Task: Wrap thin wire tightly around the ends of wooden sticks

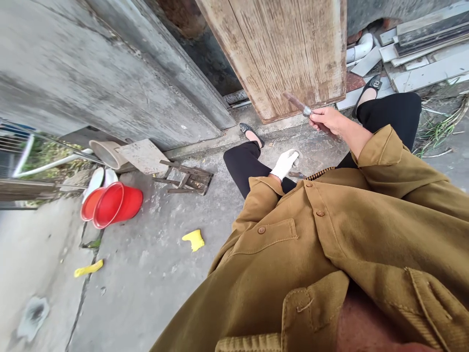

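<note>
My bare right hand point(325, 120) is closed round a brown wooden stick point(293, 101), whose far end points up and left. Silvery wire point(307, 112) is wound in a band about the stick just beyond my fingers. From that band a thin strand point(300, 133) runs down to my left hand point(286, 163), which wears a white glove and is closed on the strand. A small brown end of something point(296, 174) shows below the glove; most of it is hidden by my shirt point(271, 254).
A wooden door panel point(286, 54) stands in front of me. To the left are a low wooden stool point(190, 181), red buckets point(128, 203) and a pale board point(144, 155). Yellow pieces point(195, 239) lie on the concrete floor. Stacked boards point(428, 68) and a white pipe point(361, 48) lie at right.
</note>
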`<state>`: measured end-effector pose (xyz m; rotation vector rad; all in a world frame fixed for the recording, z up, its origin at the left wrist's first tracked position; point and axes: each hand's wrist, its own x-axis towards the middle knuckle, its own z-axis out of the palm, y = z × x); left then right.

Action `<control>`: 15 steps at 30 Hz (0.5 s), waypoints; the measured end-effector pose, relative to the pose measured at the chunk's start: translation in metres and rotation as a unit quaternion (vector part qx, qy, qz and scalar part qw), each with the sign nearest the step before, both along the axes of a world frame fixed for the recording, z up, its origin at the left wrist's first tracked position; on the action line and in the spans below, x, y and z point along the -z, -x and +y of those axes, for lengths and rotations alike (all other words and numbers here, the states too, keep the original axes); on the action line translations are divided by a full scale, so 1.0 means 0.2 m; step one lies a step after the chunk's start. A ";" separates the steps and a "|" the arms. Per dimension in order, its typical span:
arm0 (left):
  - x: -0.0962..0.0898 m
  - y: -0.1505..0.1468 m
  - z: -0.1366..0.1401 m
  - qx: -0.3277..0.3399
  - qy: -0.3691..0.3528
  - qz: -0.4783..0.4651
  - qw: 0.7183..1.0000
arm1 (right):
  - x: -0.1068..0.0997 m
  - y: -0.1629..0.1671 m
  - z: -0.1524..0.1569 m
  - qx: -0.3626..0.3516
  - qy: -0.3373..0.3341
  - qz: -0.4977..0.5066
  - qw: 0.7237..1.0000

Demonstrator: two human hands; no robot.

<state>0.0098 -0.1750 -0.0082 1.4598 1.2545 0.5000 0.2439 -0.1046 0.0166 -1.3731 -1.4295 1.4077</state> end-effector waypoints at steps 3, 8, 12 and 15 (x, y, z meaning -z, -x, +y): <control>-0.01 0.00 -0.02 0.027 0.028 0.006 0.999 | 0.02 -0.01 0.03 -0.017 0.026 -0.225 0.974; 0.00 -0.01 -0.03 0.038 0.037 0.012 0.999 | 0.08 0.02 -0.01 -0.235 0.084 -0.465 0.849; 0.03 0.00 -0.01 0.019 0.018 0.012 1.000 | 0.10 0.04 -0.09 -0.374 0.173 -0.397 0.820; 0.05 0.01 0.02 0.005 -0.005 0.004 1.000 | 0.08 0.03 -0.09 -0.437 0.188 -0.327 0.817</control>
